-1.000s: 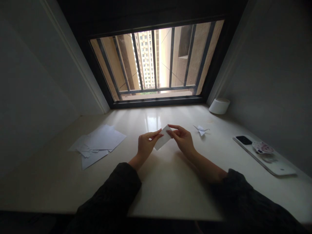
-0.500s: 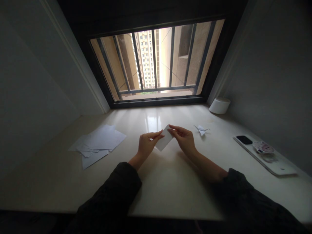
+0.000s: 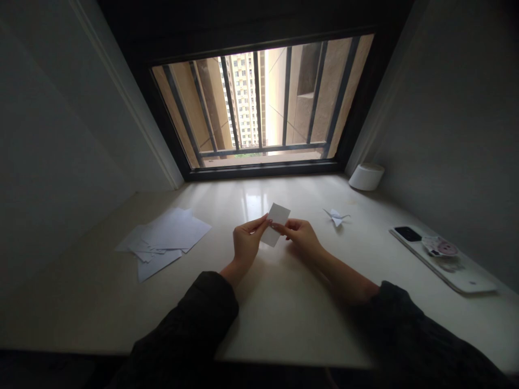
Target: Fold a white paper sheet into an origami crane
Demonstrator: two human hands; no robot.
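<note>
A small white piece of paper [image 3: 279, 212] is held up above the white sill between my two hands, tilted with one corner toward the window. My left hand [image 3: 245, 243] pinches its left edge between thumb and fingers. From the right, my right hand [image 3: 303, 236] grips it too, with the thumb across its front face and the fingers curled behind. Whether the paper is folded in layers I cannot tell. To the right of my right hand a folded white paper crane [image 3: 336, 217] rests on the sill.
Several loose white sheets [image 3: 174, 229] lie in an overlapping pile on the left. A phone [image 3: 446, 265] with a round grip on its back lies at the right. In the far right corner stands a white cylindrical object [image 3: 366, 177], below the barred window [image 3: 259, 168].
My right hand has slid from the paper's upper corner down to its right side. The paper has turned somewhat, and its upper part now shows above my fingers.
</note>
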